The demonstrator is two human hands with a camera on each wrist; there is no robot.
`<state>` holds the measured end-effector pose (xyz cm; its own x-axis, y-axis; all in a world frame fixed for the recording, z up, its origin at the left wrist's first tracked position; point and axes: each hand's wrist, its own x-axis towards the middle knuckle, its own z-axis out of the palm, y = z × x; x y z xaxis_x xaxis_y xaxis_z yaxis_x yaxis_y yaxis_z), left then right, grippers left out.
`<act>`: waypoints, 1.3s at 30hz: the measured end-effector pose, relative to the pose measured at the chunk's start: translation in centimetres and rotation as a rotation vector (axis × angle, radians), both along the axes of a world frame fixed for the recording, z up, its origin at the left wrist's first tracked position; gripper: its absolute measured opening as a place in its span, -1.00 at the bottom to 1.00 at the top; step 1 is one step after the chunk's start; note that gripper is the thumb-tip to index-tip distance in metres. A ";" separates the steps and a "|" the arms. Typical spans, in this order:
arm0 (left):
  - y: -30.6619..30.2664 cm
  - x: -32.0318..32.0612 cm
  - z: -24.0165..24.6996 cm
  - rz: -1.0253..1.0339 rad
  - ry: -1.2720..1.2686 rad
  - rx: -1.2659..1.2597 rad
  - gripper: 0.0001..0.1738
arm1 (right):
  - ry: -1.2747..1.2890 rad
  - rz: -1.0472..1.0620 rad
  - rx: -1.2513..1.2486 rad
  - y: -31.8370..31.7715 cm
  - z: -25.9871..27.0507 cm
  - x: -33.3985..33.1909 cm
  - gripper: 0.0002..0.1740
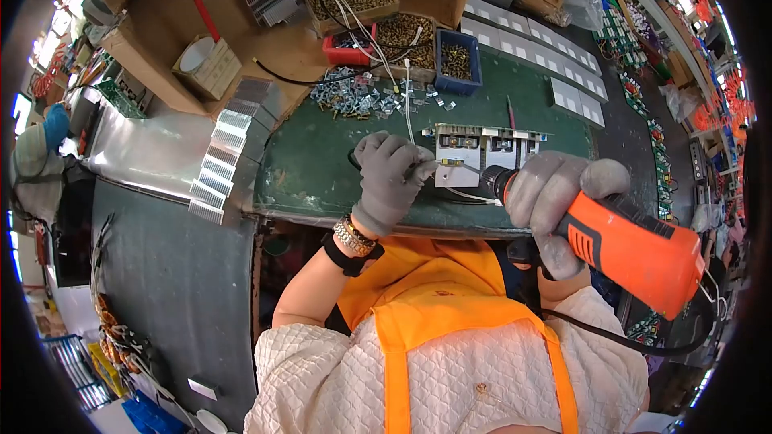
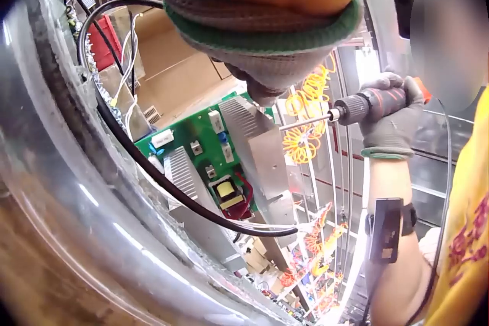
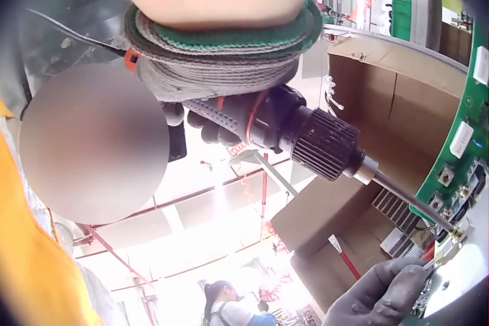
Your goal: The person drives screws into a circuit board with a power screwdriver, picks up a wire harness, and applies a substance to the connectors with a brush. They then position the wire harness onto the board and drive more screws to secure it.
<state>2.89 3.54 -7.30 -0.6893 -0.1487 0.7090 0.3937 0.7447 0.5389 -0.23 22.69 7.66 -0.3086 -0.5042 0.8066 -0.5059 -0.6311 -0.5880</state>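
Screwdriver (image 1: 627,245), held fast in my right hand (image 1: 555,197), points its bit left at the board (image 1: 478,149), where my nearer left hand (image 1: 390,177) seems to pinch a screw (image 3: 456,234).

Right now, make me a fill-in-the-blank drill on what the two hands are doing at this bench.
1. The right hand grips a screwdriver whose body is ____.
2. The left hand, in a ____ glove, pinches the bit at its tip.
3. The bit's tip meets a circuit board that lies on a mat coloured ____.
4. Two plastic bins stand at the back: a red bin and one that is ____.
Missing words: orange; grey; green; blue.
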 end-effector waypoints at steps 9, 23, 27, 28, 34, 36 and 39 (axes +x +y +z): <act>0.0 -0.3 -0.2 0.014 0.011 0.014 -0.79 | 0.027 -0.008 -0.004 -0.2 0.1 -1.2 -0.40; -0.2 -0.5 -0.5 -0.003 0.005 0.013 -0.78 | 0.049 0.074 0.016 -0.4 0.2 -1.5 -0.41; -0.1 -0.6 -0.4 -0.005 0.008 0.029 -0.79 | 0.070 0.100 0.067 -0.5 0.6 -1.9 -0.36; -0.1 -0.6 -0.4 -0.005 0.008 0.029 -0.79 | 0.123 0.107 0.127 -0.5 0.8 -2.0 -0.31; -0.4 -0.9 -0.3 0.000 -0.019 0.008 -0.80 | 0.062 0.108 0.039 -0.9 -0.1 -1.8 0.01; -0.5 -1.3 -0.3 -0.021 -0.014 0.001 -0.81 | 0.060 0.071 0.076 -0.9 0.1 -1.8 0.04; -0.7 -1.5 -0.2 -0.037 -0.013 0.014 -0.81 | 0.037 -0.009 0.152 -0.7 0.6 -1.6 0.09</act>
<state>1.43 2.87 -7.54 -0.7037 -0.1330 0.6980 0.4135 0.7221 0.5546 -1.83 22.00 8.22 -0.2854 -0.6187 0.7320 -0.5345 -0.5312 -0.6574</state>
